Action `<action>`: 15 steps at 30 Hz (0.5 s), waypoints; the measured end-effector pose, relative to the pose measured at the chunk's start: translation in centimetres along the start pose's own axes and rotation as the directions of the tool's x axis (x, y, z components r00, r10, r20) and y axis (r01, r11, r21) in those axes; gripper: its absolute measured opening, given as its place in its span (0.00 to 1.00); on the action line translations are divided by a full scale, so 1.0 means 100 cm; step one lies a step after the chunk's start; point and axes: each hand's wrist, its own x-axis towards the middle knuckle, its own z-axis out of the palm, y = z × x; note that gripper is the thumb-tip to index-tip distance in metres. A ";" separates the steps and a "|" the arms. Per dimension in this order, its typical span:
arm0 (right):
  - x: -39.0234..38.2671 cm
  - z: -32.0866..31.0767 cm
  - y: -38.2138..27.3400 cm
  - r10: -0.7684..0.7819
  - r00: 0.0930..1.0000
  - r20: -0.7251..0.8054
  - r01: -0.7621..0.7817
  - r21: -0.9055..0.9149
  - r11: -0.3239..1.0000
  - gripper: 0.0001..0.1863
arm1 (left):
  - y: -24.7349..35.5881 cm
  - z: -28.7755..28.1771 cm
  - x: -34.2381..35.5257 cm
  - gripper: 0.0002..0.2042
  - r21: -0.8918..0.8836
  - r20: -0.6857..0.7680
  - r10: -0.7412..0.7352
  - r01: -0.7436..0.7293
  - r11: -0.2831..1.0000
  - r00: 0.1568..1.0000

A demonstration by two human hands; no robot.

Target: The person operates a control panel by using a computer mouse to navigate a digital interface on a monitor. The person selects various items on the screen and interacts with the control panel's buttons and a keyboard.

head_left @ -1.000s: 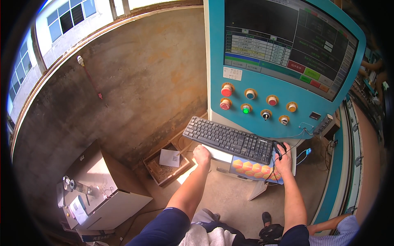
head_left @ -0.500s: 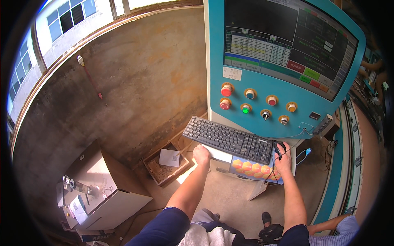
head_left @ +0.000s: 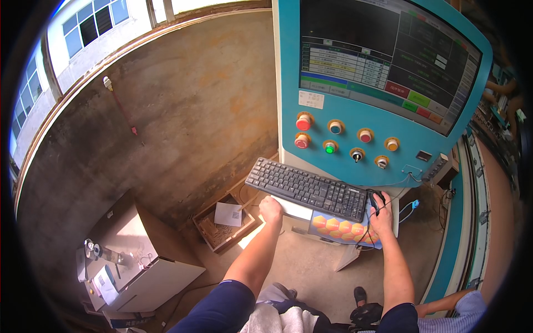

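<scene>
My right hand (head_left: 381, 219) is wrapped over a black computer mouse (head_left: 377, 201) at the right end of a shelf. Under its wrist lies a mouse pad (head_left: 336, 226) with an orange hexagon pattern. My left hand (head_left: 271, 209) is closed in a fist at the shelf's left front edge; whatever its fingers may grip is hidden. A black keyboard (head_left: 308, 188) sits across the shelf between and beyond both hands. Above it rises a teal control cabinet (head_left: 288, 130) with a lit screen (head_left: 383, 61) and several push buttons and knobs.
A wooden box (head_left: 229, 240) with scraps and a paper sheet stands on the floor, left of the shelf. Farther left is a white cabinet (head_left: 166, 280) with small items on top. Another person's arm (head_left: 444, 305) shows at lower right. Cables hang beside the shelf.
The view has shifted slightly, so the screen and buttons sit a little more to the left. Both hands keep their places, the right on the mouse and the left at the shelf edge.
</scene>
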 end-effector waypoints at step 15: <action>-0.002 -0.002 -0.001 0.006 1.000 -0.014 -0.006 -0.002 1.000 0.23 | 0.003 -0.003 -0.001 0.21 -0.170 0.019 -0.106 0.108 0.979 0.994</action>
